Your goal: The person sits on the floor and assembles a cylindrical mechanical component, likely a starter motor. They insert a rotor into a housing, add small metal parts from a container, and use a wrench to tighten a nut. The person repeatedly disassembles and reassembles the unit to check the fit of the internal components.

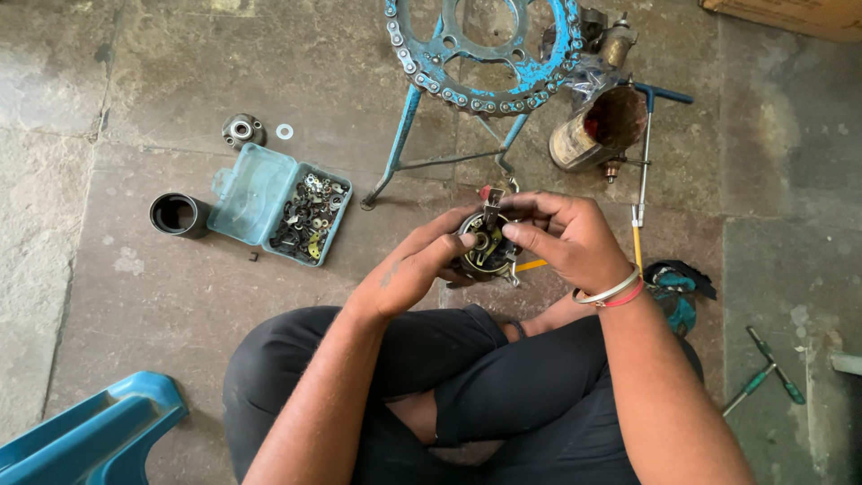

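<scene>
Dark, oily metal marks the round motor-like assembly (485, 247) you hold above your lap, just in front of your crossed legs in black trousers (467, 395). It is circular, with a brass-toned centre and a small upright metal tab with a red tip rising from its top edge. Your left hand (409, 274) cups it from below and the side, fingers closed around the rim, thumb pressed near the centre. Your right hand (566, 238) grips it from the other side, fingers curled over the top and pinching at the tab; a silver bangle and red thread sit on that wrist. Both hands are closed on the part.

The surface is a worn grey stone floor (135, 296), stained and jointed in slabs. To your left lies an open teal plastic box (280, 205) filled with small metal clips and washers, a black cylindrical sleeve (178, 215) touching its lid side, and beyond them a round grey metal hub (242, 131) with a loose washer (285, 131) just beside it. Ahead stands a blue metal stand (422, 153) carrying a blue sprocket wrapped in chain (485, 54). A rusty cylindrical housing (597, 130) lies to its right, near a blue T-handle wrench (648, 135). Two green-handled screwdrivers (768, 368) rest at your far right, and a blue plastic stool (90, 431) sits at the lower left.
</scene>
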